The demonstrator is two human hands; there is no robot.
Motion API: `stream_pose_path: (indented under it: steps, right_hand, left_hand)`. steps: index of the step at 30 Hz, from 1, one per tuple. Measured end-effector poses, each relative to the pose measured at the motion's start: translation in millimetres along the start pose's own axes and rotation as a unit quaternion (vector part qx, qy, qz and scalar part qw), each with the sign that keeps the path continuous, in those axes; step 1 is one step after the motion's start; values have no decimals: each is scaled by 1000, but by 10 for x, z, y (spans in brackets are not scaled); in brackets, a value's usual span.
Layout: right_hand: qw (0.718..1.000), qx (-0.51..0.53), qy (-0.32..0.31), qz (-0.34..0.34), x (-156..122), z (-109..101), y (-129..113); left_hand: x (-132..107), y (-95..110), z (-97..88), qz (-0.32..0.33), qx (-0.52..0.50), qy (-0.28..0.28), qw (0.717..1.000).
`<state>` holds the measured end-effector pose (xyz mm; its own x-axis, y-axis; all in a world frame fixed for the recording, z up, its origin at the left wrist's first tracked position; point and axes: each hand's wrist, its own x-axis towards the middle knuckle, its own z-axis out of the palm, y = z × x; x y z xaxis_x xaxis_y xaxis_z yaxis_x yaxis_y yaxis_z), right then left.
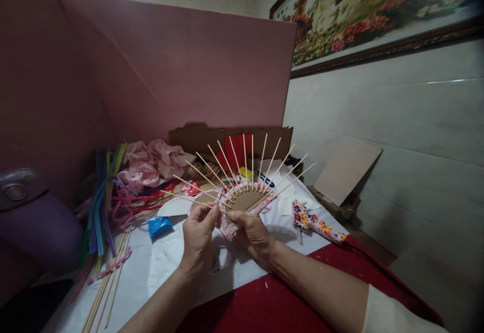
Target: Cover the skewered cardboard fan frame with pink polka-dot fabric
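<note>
Between my hands is a half-round cardboard piece (247,202) edged with pink ruffled fabric. Several thin wooden sticks (245,157) fan out from its curved edge. My left hand (200,232) pinches the inner end of the lowest stick on the left (187,198), at the cardboard's lower left. With the thumb on top, my right hand (255,235) grips the cardboard's lower edge; its other fingers are mostly hidden beneath. Behind the left side sits another fabric-edged cardboard piece (204,201).
A blue packet (159,227), colourful pipe cleaners (100,202) and loose sticks (108,282) lie on the left. Crumpled pink cloth (155,164) and red paper (238,151) are behind. A flower-patterned glue gun (319,226) rests right. A tiled wall (397,106) borders the right side.
</note>
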<state>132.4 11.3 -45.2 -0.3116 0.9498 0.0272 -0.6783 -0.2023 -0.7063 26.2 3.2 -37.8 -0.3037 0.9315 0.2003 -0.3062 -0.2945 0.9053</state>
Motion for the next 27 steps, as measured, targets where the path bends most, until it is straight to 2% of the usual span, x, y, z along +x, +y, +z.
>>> stream_pose_path:
  steps: [13,27]
  right_hand:
    - [1000,15,15,-10,-1,6,3]
    - [999,-8,26,19,-34,25,-32]
  left_hand:
    - [0,-13,-1,1,-4,-1,1000]
    - [-5,-7,1,3,-6,-2,1000]
